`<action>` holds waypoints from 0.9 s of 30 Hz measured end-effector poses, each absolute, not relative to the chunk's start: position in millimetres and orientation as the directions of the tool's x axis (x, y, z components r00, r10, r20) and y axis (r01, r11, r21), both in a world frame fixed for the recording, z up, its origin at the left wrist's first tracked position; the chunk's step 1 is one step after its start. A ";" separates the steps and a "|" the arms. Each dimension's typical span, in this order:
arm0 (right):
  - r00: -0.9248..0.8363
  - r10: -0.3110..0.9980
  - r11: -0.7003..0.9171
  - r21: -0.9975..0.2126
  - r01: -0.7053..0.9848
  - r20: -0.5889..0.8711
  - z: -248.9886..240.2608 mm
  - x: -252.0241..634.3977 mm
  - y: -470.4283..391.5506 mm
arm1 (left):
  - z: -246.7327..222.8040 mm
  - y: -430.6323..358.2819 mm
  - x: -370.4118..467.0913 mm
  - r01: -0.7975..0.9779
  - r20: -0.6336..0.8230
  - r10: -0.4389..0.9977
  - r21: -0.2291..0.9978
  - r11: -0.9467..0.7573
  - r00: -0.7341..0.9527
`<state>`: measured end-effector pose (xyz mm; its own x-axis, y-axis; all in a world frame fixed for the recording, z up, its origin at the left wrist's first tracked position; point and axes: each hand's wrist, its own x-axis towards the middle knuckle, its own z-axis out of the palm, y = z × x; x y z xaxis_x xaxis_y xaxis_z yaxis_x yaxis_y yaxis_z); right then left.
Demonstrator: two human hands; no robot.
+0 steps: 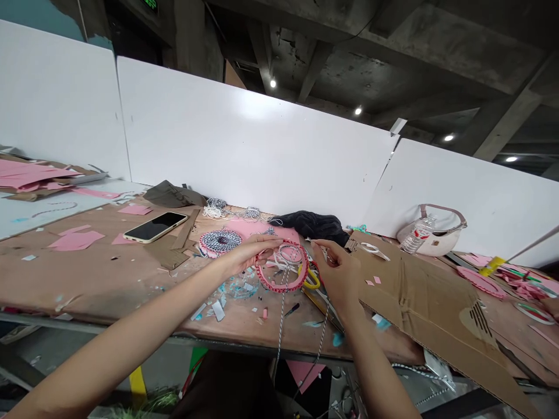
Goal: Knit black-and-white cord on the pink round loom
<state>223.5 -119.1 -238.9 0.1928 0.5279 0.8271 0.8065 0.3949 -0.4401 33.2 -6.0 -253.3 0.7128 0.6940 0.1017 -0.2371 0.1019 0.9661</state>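
My left hand (258, 254) is closed on the left rim of a pink ring (268, 285) edged with a red wrapped or braided border. A smaller round piece shows inside the ring's upper part, with black-and-white cord (282, 317) hanging down past the table edge. At the ring's right side my right hand (338, 270) pinches at the upper rim, and a second strand of cord (324, 326) drops from beneath it. Its fingertips are small in view, but the strand appears to run into this hand. Behind the ring lie yellow-handled scissors (312, 280), partly hidden.
A phone (156, 226) and a coiled black-and-white cord disc (220, 241) lie left. Black cloth (311, 226) rests against the white partition (244, 139). On the right are a cardboard sheet (419, 297), a plastic bottle (418, 234) and a bag (445, 235). Paper scraps litter the table.
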 end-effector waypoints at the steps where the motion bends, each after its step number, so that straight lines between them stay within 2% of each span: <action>1: 0.195 0.536 0.393 -0.447 0.804 0.822 -239.3 223.8 -119.3 | -253.6 -5.0 32.7 -0.240 0.106 0.694 0.966 0.099 0.712; 8: 0.121 0.591 0.394 -0.416 0.819 0.798 -238.6 221.5 -119.9 | -250.3 -3.7 29.4 -0.263 0.143 0.699 0.963 0.066 0.700; 13: 0.106 0.557 0.411 -0.384 0.827 0.824 -235.5 216.3 -119.3 | -245.1 -7.9 28.1 -0.264 0.148 0.714 0.963 0.054 0.684; 27: 0.159 0.590 0.383 -0.448 0.808 0.791 -236.5 214.6 -119.8 | -238.2 -13.5 28.1 -0.269 0.141 0.734 0.961 0.060 0.665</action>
